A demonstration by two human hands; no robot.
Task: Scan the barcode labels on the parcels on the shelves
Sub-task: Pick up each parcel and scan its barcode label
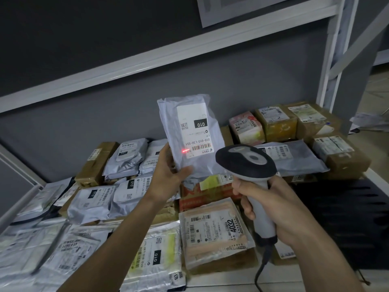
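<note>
White metal shelf [210,279] across the lower frame, heaped with grey and brown parcels. At centre, the left hand [168,175] pinches a grey plastic mailer bag [189,133] upright (red laser dot beside its barcode). Lower right, the right hand [271,207] wraps the grey handheld scanner [246,163].

Grey mailer [189,133], white label [194,129], red scan line [185,150]

A black block with white digits is being shown on the label; a black-headed, pale grey-handled scanner [248,165] is being seen against brown cartons [341,157].
</note>
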